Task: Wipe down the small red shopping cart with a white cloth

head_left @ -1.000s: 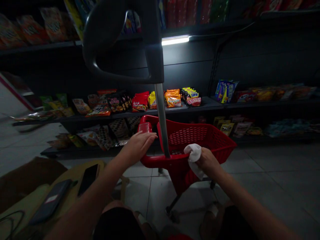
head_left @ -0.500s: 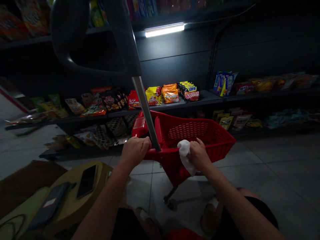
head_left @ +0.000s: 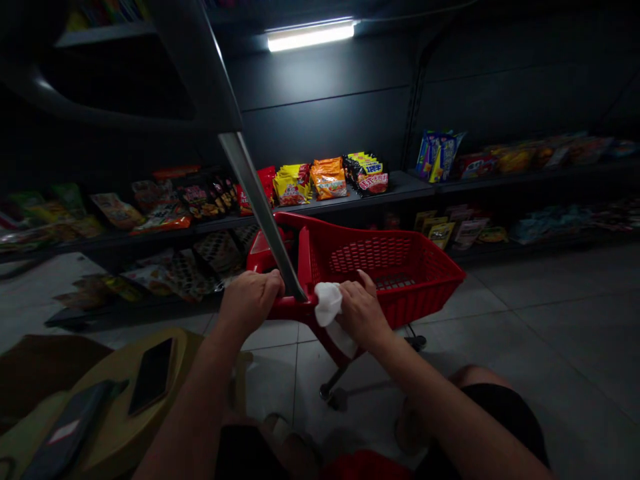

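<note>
A red plastic shopping cart [head_left: 425, 290] on small wheels stands in front of me, with a metal post [head_left: 260, 207] rising from its near left part to a dark handle [head_left: 200, 87]. My left hand [head_left: 250, 297] is closed around the cart's red rim, just left of the post's foot. Bunched in my right hand [head_left: 363, 310] is a white cloth [head_left: 329, 303], pressed against the near rim right of the post. Part of the cloth hangs down over the cart's outer side. The fingertips of both hands are partly hidden.
Shelves [head_left: 405, 190] with several snack packets [head_left: 327, 179] run behind the cart, under a bright tube light [head_left: 310, 35]. At lower left a yellowish stool [head_left: 185, 353] holds a phone [head_left: 153, 375] and a dark flat device [head_left: 70, 427]. Pale floor tiles [head_left: 540, 333] lie at right.
My right hand and the cloth have slid left along the rim, closer to the post. My left hand still grips the rim. The view has shifted slightly, and the post appears further left.
</note>
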`<state>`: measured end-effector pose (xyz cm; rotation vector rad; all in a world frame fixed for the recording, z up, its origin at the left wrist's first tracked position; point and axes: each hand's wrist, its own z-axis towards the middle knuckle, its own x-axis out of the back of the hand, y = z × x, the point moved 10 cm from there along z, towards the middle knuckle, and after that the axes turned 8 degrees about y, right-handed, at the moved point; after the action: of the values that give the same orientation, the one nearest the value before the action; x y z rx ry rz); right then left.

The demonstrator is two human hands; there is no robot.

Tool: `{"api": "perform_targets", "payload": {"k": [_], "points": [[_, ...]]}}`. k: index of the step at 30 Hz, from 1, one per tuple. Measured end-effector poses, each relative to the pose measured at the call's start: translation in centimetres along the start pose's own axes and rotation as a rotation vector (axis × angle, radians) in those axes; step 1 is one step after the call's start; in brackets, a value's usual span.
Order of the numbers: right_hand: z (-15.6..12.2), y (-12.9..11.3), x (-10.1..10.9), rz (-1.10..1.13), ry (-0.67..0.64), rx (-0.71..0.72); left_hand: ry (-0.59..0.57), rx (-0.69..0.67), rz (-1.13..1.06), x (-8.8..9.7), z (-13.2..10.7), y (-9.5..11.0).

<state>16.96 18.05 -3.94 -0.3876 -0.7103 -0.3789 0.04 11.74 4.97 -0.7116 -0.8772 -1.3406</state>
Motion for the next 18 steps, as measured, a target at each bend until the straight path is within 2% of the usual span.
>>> {"api": "perform_targets", "payload": {"k": [3,5,7,8,10,15,17,18], "points": [[-3.6,8.9,2.1,-0.157,-0.001,-0.103,-0.016,0.036,-0.005,0.0,0.0,-1.2],[-5.7,13.9,3.7,-0.265,-0.004,-0.180,-0.027,0.051,0.003,-0.2,0.1,-1.8],[-6.8,16.5,4.9,-0.328,-0.007,-0.228,-0.035,0.066,0.018,-0.4,0.3,-2.3],[-6.8,16.6,5.1,-0.337,-0.003,-0.239,-0.039,0.070,0.028,-0.5,0.4,-2.4],[-5.7,14.4,4.5,-0.295,0.002,-0.219,-0.050,0.073,0.049,-0.8,0.6,-2.3],[-0.1,2.4,0.1,-0.052,-0.018,-0.021,-0.037,0.081,0.092,-0.7,0.9,-2.0],[1.5,-0.4,-0.9,-0.013,-0.025,0.030,-0.026,0.069,0.091,-0.7,0.8,-2.3],[1.8,-0.9,-1.2,-0.007,-0.037,0.054,-0.020,0.058,0.081,-0.7,0.7,-2.5]]}}
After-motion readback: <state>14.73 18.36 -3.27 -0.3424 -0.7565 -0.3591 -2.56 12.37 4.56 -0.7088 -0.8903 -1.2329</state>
